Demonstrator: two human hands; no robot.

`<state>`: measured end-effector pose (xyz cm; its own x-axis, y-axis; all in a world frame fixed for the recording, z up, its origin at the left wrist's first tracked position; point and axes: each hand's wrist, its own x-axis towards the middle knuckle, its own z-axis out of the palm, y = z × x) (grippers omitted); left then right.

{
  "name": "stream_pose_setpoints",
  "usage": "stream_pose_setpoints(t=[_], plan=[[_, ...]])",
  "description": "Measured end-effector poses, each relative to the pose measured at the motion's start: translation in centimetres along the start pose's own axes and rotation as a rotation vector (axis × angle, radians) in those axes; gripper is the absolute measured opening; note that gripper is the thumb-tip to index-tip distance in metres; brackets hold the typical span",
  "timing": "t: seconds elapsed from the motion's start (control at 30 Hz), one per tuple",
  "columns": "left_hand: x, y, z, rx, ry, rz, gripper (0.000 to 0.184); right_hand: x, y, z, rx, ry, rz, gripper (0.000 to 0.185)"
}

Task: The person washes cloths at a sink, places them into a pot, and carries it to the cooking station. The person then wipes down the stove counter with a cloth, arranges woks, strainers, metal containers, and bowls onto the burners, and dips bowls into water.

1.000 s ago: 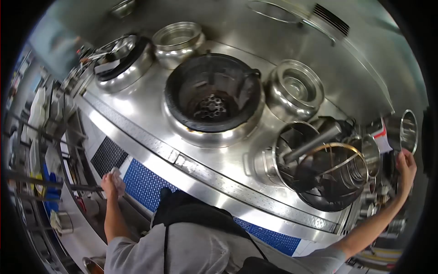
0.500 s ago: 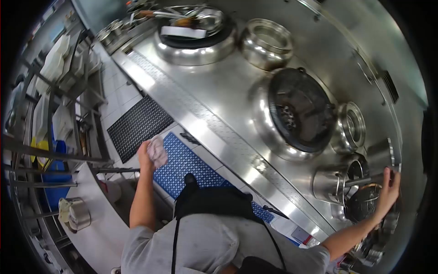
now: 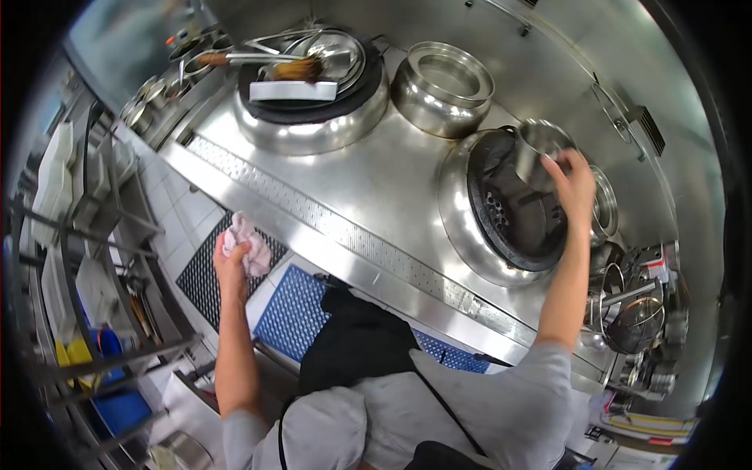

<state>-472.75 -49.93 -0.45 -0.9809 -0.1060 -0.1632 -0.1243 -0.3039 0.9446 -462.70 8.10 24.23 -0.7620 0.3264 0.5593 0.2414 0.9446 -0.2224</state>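
Right hand (image 3: 576, 188) swung over burner (image 3: 489, 205), arm (image 3: 565, 278) outstretched, gripping pot (image 3: 530, 167).

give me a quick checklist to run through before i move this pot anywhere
1. Right hand on the metal pot: ok, fingers at its rim.
2. Left hand keeping the cloth off the burners: ok, it is out past the counter edge.
3. Flame in the right burner: ok, none visible.
4. Right burner cool: cannot tell.
5. Left burner free as a resting spot: not ok, a brush and other utensils lie on it.
6. Pot empty: cannot tell, its bottom is hidden.
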Motion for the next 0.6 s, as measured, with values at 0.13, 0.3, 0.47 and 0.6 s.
stream_pose_setpoints(t=[0.13,0.3,0.47,0.6], plan=[[10.4,0.4,-2.0,0.541,0.001,0.324,0.032,9.2,0.0,10.5,-0.101,-0.011,-0.053,0.035],[22.5,-0.2,-4.5,1.185,0.175,0.694,0.03,18.7,0.6,24.5,-0.402,-0.032,-0.124,0.031],[28.7,-1.4,-5.7,1.493,0.25,0.494,0.034,25.4,2.9,37.8,-0.776,-0.277,-0.159,0.022],[30.2,-2.7,-5.2,1.398,0.348,0.408,0.04,26.2,4.1,43.9,-0.781,-0.4,-0.229,0.017]])
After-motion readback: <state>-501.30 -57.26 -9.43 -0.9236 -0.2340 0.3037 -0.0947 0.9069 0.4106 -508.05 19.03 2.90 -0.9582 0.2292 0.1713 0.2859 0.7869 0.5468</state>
